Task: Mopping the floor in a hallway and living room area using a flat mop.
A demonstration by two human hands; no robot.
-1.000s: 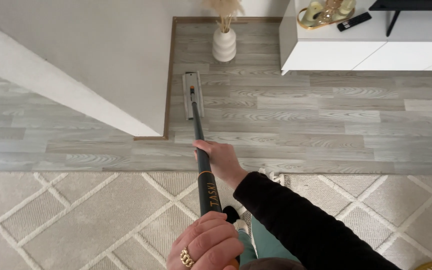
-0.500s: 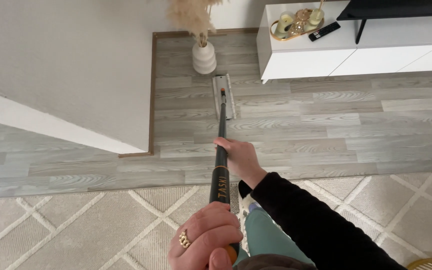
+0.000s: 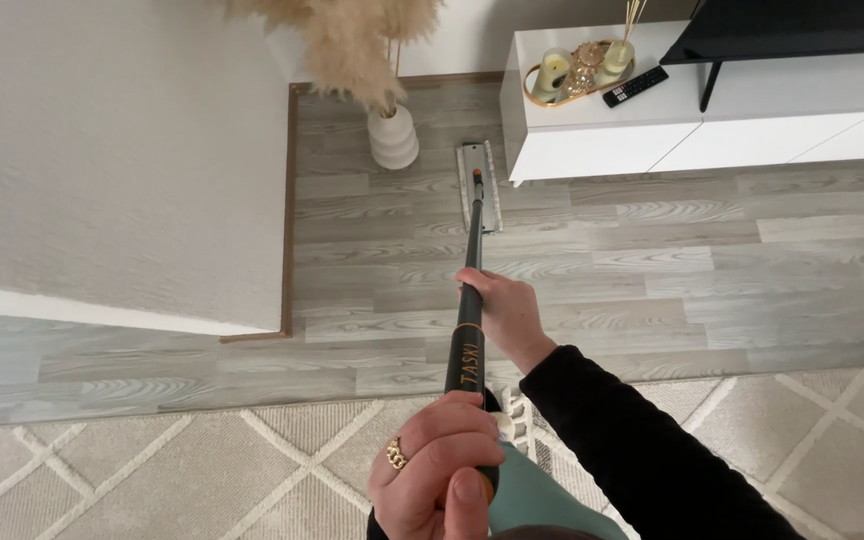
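Mop (image 3: 470,290) lengthwise, head away (forward)

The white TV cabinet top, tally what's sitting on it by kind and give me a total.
On the white cabinet:
Gold tray: 1
Candles on the tray: 2, the second at its far end
Small ornament between them, too small to identify: 1
Black remote control: 1
Black TV stand: 1
Total: 6

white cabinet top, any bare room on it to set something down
The white cabinet top is bare right of the black stand leg. Its left end is crowded: gold tray of candles, with a black remote beside it.
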